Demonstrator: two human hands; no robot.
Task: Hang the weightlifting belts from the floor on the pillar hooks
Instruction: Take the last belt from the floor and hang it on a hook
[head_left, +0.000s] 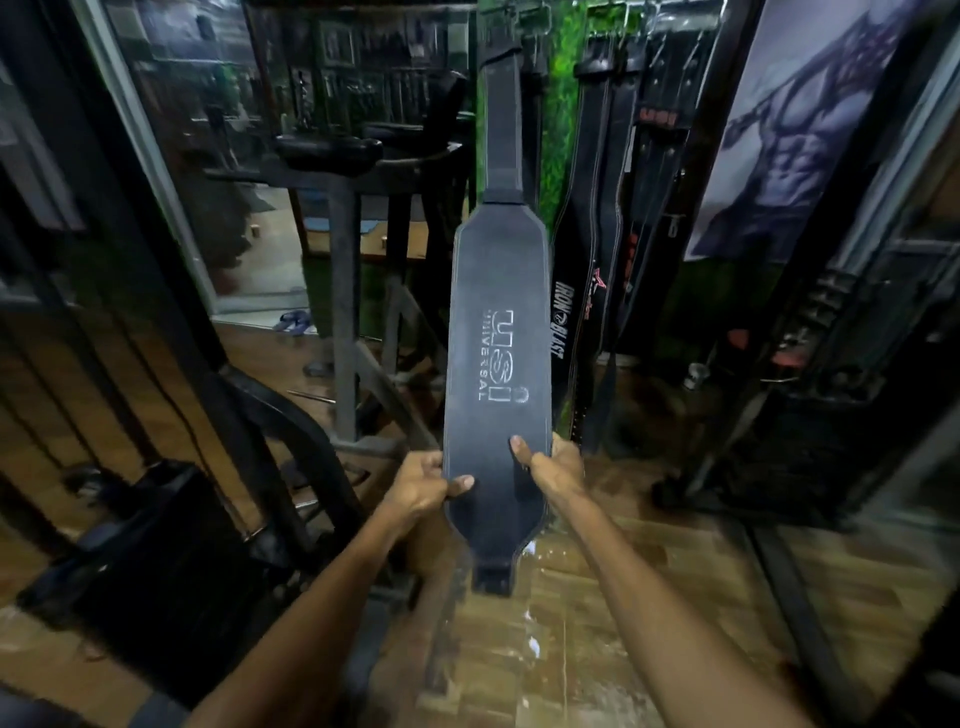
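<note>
Mid-hang, by the look of it: holding a black weightlifting belt (493, 332) upright in front of the green pillar (558, 119), wide back panel low, narrow strap end reaching up toward the hooks at the top of the frame. Left hand (423, 483) grasping the belt's left edge, thumb laid across the face; right hand (550, 465) grasping the right edge, thumb likewise on the front. Both gripping near the lower end of the wide panel, well clear of the floor (597, 597).

Cannot tell whether the top end is already caught on a hook; that part sits dark and blurred at the frame's edge. Next move, judged from this: raise and steer the top end onto a free hook, then let go with both hands once the weight hangs.

Belt itself: dull black leather, pale stitching along the border, "USI UNIVERSAL" stamped on the broad panel, a short tab hanging below the hands. Stiff-looking, holding its shape. Other dark belts (602, 218) already hanging just beside it on the right.
</note>
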